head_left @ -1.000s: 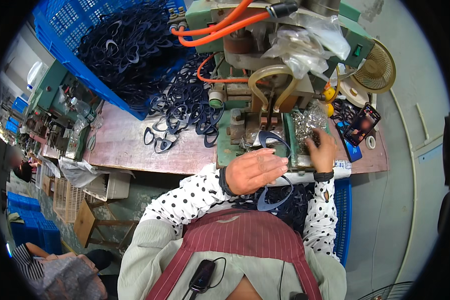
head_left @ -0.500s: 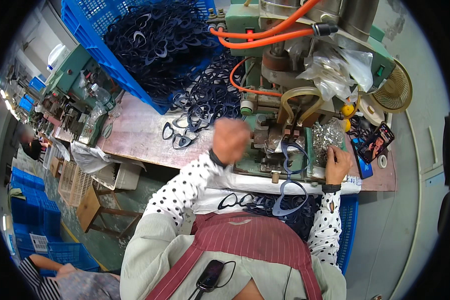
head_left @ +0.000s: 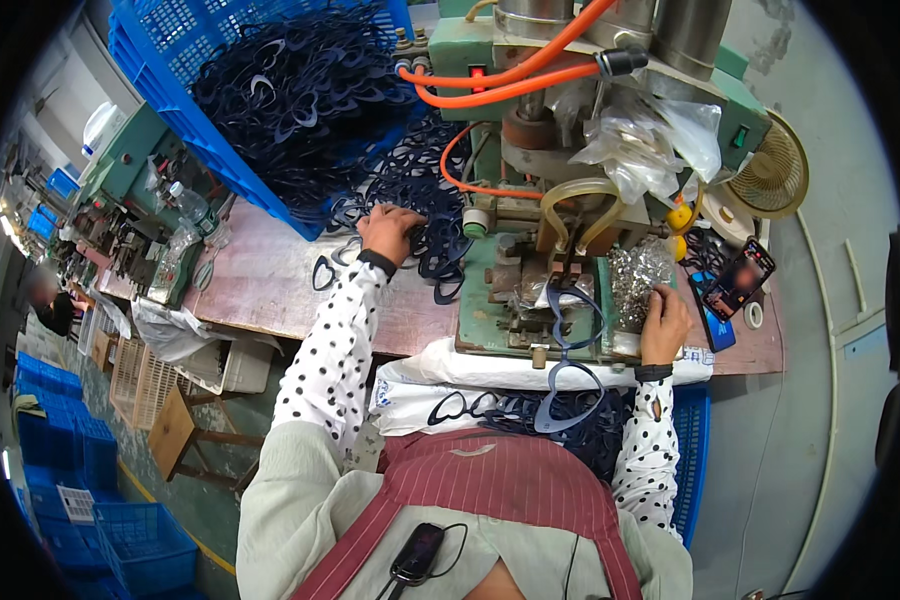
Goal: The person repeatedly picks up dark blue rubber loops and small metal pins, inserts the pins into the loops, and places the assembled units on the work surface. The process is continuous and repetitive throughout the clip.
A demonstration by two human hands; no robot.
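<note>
My left hand (head_left: 390,234) lies over the near edge of a loose pile of dark navy heart-shaped glasses frames (head_left: 442,232). Its fingers reach out across them, and the fingertips are partly lost among the dark rims. At the green press (head_left: 490,327), one blue glasses frame (head_left: 547,412) is seated under the head with one rim; the other rim hangs over the front edge. To the right, my right hand (head_left: 667,325) rests beside a heap of small shiny metal pieces (head_left: 638,280). Its fingers are pinched together at the heap's edge; whatever is between them is too small to see.
A blue crate (head_left: 225,165) full of dark frames leans at the back left. Orange hoses (head_left: 515,98) cross the press. A phone (head_left: 740,280), a tape roll (head_left: 753,315) and a fan (head_left: 770,165) are at the right. More frames (head_left: 610,425) lie near my lap.
My left hand has swung left from beside the press onto the pile of frames. My right hand stays by the metal pieces. A person at the lower left has left the view.
</note>
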